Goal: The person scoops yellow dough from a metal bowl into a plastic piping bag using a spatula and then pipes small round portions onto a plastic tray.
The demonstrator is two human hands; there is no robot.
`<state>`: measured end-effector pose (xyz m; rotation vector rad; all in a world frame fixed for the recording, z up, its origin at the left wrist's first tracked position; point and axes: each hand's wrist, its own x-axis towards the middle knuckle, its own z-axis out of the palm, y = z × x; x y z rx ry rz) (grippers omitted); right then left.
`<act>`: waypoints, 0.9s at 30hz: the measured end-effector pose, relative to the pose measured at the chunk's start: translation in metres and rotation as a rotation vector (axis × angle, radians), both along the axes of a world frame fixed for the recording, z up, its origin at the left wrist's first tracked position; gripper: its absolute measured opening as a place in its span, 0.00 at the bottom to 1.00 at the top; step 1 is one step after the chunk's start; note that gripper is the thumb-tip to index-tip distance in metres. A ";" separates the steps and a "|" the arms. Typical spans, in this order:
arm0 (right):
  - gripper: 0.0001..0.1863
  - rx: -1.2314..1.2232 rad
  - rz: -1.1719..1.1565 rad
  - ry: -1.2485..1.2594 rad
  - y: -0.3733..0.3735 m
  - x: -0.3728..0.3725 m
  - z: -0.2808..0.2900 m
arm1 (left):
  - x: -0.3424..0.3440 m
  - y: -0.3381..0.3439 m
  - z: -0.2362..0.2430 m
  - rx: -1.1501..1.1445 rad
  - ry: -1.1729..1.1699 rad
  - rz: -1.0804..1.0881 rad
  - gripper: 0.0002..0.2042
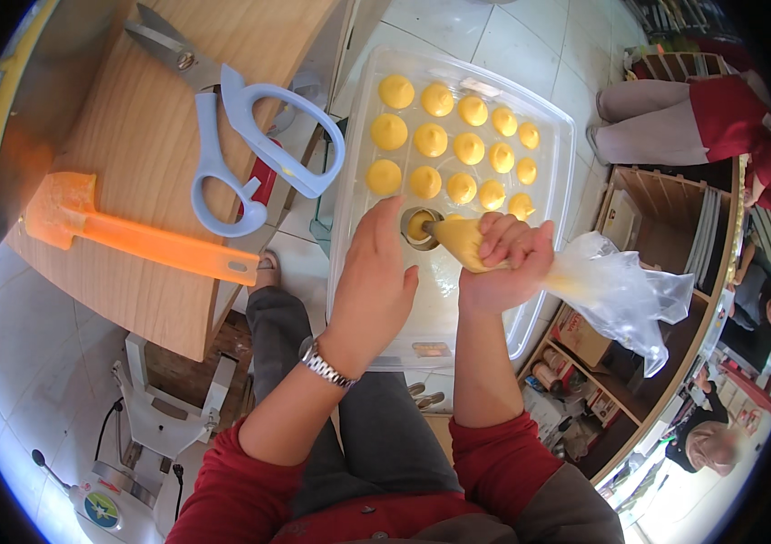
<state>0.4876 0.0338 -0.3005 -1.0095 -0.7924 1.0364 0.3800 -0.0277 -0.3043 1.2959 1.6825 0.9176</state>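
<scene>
My right hand (505, 263) is closed around a clear piping bag (463, 243) of yellow filling, its loose plastic end trailing to the right. The bag's metal tip points into a small metal ring (415, 238), where some yellow filling shows. Beside the ring's left edge is my left hand (375, 286), fingers stretched out and thumb apart; whether it touches the ring I cannot tell. Both hands are over a translucent plastic tray (363, 349). Rows of pointed yellow mounds (430, 140) cover its far part.
At the left, a wooden table (113, 263) bears blue-handled scissors (249, 136), an orange spatula (159, 240) and a metal bowl (41, 118). A white machine (168, 408) is at the lower left. To the right are a wooden shelf (644, 363) and a person in red (721, 118).
</scene>
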 end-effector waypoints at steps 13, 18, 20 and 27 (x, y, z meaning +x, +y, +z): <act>0.22 -0.136 -0.273 0.424 0.011 0.033 0.035 | 0.008 0.017 -0.013 0.010 0.028 -0.058 0.27; 0.22 -0.087 -0.281 0.423 0.014 0.045 0.041 | -0.013 0.007 0.024 0.050 0.512 -0.060 0.25; 0.22 -0.093 -0.285 0.429 0.015 0.045 0.043 | -0.019 0.006 0.024 -0.005 0.691 -0.044 0.25; 0.22 -0.101 -0.287 0.428 0.016 0.041 0.044 | -0.028 0.011 0.009 -0.089 0.748 -0.063 0.25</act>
